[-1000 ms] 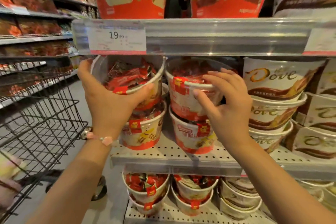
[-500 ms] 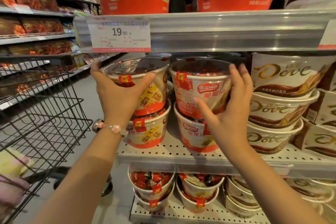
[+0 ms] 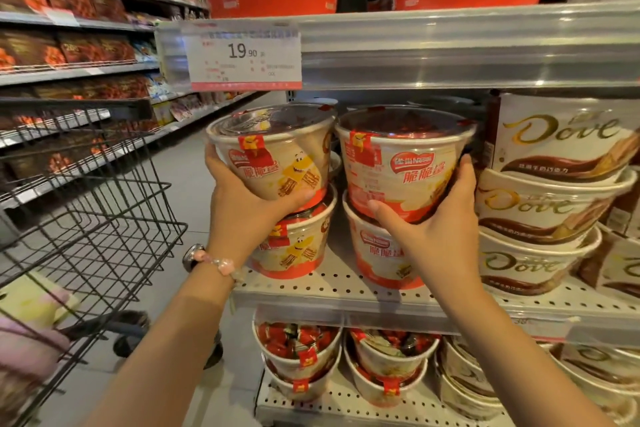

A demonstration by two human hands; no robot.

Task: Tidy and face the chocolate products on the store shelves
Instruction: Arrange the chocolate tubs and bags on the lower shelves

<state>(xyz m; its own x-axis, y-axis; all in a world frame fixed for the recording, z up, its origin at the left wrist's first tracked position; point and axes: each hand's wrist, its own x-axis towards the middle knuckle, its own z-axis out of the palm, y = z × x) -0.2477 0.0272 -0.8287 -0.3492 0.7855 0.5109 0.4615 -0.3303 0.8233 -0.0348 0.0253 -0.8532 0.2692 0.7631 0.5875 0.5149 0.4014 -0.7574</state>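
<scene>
A perforated shelf [image 3: 332, 282] is capped closely by the price rail [image 3: 450, 45]. The left tub [image 3: 277, 156] is cupped by the left hand [image 3: 242, 208], the right tub [image 3: 401, 163] by the right hand [image 3: 440, 229]; Dove tubs [image 3: 547, 204] crowd just beyond the right fingers [image 3: 464, 180], a wire cart [image 3: 104, 204] left.

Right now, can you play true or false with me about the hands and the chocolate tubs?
1. The left hand holds the top-left red tub. True.
2. The right hand is resting on a Dove tub. False: it grips the top-right red tub.
3. Both held tubs sit above other red tubs on the shelf. True.
4. The price tag reads 29.90. False: it reads 19.90.
5. The shopping cart stands to the right of the tubs. False: it is on the left.
</scene>
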